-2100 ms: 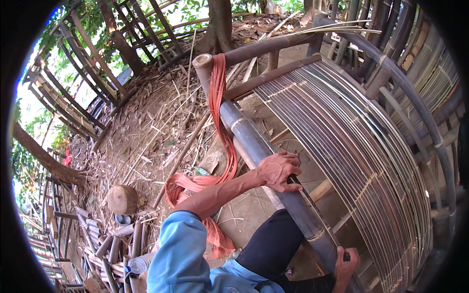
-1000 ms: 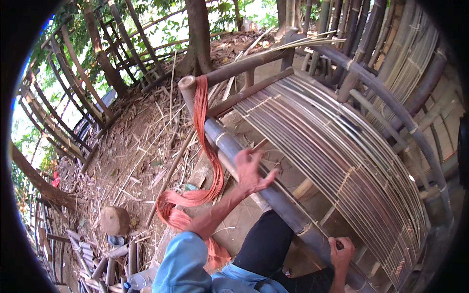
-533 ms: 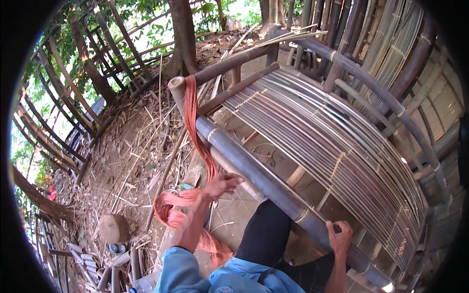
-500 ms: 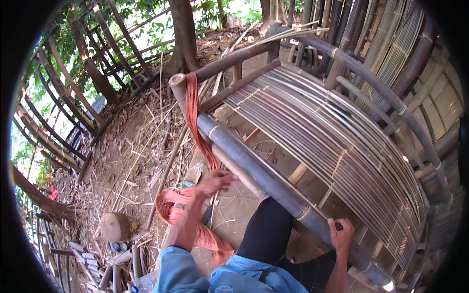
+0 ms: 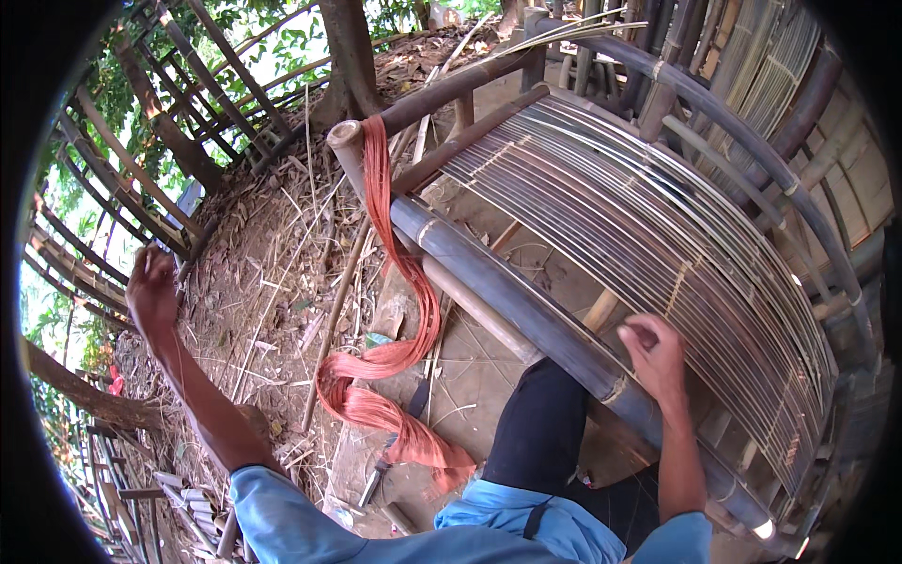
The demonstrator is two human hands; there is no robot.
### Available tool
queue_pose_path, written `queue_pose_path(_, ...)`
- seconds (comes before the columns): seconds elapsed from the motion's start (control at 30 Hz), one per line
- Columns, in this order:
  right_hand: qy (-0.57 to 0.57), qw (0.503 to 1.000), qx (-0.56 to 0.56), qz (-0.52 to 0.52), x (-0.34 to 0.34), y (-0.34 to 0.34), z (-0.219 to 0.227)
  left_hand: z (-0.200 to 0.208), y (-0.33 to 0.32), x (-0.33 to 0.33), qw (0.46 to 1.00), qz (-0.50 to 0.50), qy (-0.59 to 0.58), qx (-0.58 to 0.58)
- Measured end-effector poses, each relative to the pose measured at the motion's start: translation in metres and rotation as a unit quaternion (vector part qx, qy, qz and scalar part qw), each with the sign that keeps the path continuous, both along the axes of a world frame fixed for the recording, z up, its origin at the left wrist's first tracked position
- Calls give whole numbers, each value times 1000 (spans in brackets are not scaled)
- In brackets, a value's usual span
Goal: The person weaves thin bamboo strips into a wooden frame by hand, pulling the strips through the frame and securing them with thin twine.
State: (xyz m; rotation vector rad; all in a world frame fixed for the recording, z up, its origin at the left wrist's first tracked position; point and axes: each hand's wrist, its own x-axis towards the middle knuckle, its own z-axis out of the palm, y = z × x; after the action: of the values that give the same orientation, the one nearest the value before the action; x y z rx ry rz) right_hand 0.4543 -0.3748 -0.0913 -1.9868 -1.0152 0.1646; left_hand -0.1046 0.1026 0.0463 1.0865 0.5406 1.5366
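Left hand (image 5: 152, 287) stretched far leftward (slightly blurred), right hand (image 5: 655, 355) loosely curled

The left hand (image 5: 153, 289) is blurred, and what lies inside the curled right hand (image 5: 658, 355) cannot be told.

The person wears a light blue top (image 5: 427, 545) with a left sleeve (image 5: 282, 512) and a right sleeve (image 5: 678, 540) that leave both forearms (image 5: 211, 409) bare, a narrow dark strip (image 5: 536, 519) crossing creased blue cloth (image 5: 578, 528) at the lap, and near-black legwear (image 5: 534, 428) below.
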Motion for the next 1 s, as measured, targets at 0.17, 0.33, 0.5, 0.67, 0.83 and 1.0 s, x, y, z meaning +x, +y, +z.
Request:
queue_pose_path(0.17, 103, 992, -52, 50, 5, 105, -22, -27, -23, 216, 911, -47, 410, 11)
queue_pose_path(0.33, 95, 985, -137, 54, -5, 200, -69, -169, -17, 374, 824, -68, 527, 195)
queue_pose_path(0.5, 143, 973, -179, 9, 24, 242, -128, -222, -82, 483, 643, -77, 714, 266)
queue_pose_path(0.67, 185, 959, -213, 26, 24, 258, -130, -217, -92, 492, 557, -178, 753, 301)
queue_pose_path(0.83, 201, 968, -144, 43, 16, 251, -122, -222, -67, 473, 613, -178, 690, 340)
queue_pose_path(1.0, 474, 874, 62, 86, 32, 211, -84, -151, -65, 459, 588, -157, 721, 333)
